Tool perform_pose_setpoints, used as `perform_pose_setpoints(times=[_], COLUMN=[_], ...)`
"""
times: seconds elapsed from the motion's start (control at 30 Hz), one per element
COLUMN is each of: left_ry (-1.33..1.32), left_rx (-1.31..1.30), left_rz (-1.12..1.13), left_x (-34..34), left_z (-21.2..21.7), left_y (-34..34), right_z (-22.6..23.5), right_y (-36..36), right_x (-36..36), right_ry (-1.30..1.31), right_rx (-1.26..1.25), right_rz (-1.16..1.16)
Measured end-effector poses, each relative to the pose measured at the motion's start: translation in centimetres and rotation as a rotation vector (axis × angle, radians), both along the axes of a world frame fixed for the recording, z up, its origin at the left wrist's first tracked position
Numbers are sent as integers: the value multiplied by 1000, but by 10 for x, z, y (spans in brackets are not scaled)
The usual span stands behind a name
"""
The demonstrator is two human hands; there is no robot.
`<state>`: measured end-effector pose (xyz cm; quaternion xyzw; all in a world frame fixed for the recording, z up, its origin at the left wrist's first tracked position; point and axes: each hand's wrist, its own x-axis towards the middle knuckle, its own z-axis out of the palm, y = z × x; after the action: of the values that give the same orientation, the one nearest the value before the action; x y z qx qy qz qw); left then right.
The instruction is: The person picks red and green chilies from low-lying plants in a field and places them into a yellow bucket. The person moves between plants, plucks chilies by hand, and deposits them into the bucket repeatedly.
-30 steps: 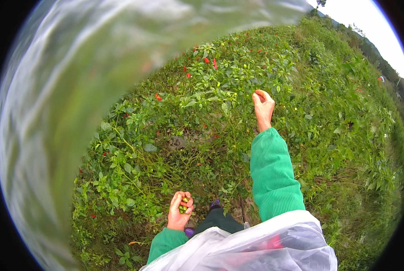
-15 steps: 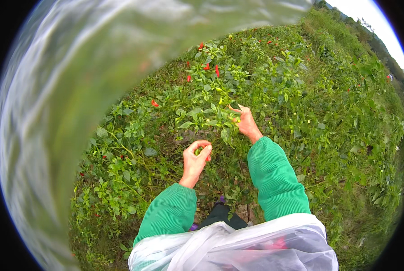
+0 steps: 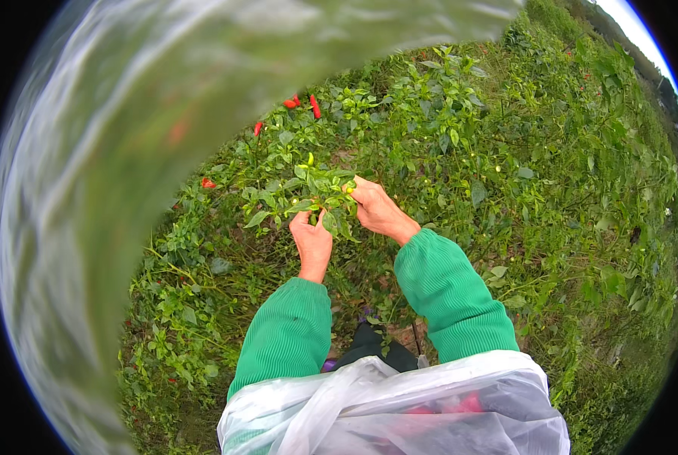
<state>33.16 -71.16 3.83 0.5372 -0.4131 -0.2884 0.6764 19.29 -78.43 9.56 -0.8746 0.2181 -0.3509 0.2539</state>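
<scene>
In front of me, both hands are at the leafy tip of a chilli pepper plant (image 3: pixel 316 186). My right hand (image 3: pixel 383 211) is closed at its right side, fingers curled against the leaves beside a small yellow-green pepper (image 3: pixel 349 189). A slim green chilli (image 3: pixel 310 160) points up from the top of the tip. Just below the leaves is my left hand (image 3: pixel 313 244), thumb and fingers curled upward; leaves partly cover its fingertips, and what it grips is hidden.
Several red chillies (image 3: pixel 315 107) hang on plants farther off. A blurred translucent plastic sheet (image 3: pixel 73 227) covers the left and top of the view. White translucent plastic (image 3: pixel 392 402) lies across my front, under green sleeves (image 3: pixel 460 303). Dense plants (image 3: pixel 566 227) spread to the right.
My left hand has moved up and slightly left to the plant tip. The right hand has come left and closed at the leaves. The whole view has shifted, with the red chillies now farther left.
</scene>
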Motion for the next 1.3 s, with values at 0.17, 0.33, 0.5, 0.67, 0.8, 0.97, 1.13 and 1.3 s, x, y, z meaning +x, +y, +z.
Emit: perform_pose_setpoints(times=[0.17, 0.33, 0.5, 0.67, 0.8, 0.97, 1.13, 1.3], left_ry=[-95, -426, 347, 212, 441, 457, 524, -619], left_rx=[40, -82, 56, 121, 123, 254, 234, 178], left_rz=[127, 290, 1, 2, 24, 18, -96, 149], left_x=[-3, -26, -16, -2, -1, -5, 1, -8], left_z=[2, 19, 35, 22, 17, 23, 18, 6], left_y=[7, 18, 31, 29, 26, 26, 21, 23], right_z=[-1, -4, -9, -13, -15, -20, -23, -23], right_y=[15, 29, 28, 23, 22, 21, 22, 36], right_x=[10, 23, 15, 12, 11, 7, 7, 12], right_ry=[-27, 5, -60, 55, -4, -8, -18, 50], right_rx=[-54, 38, 11, -62, -97, -39, -117, -44], right_rz=[-153, -416, -288, -256, -161, -84, -105, -273])
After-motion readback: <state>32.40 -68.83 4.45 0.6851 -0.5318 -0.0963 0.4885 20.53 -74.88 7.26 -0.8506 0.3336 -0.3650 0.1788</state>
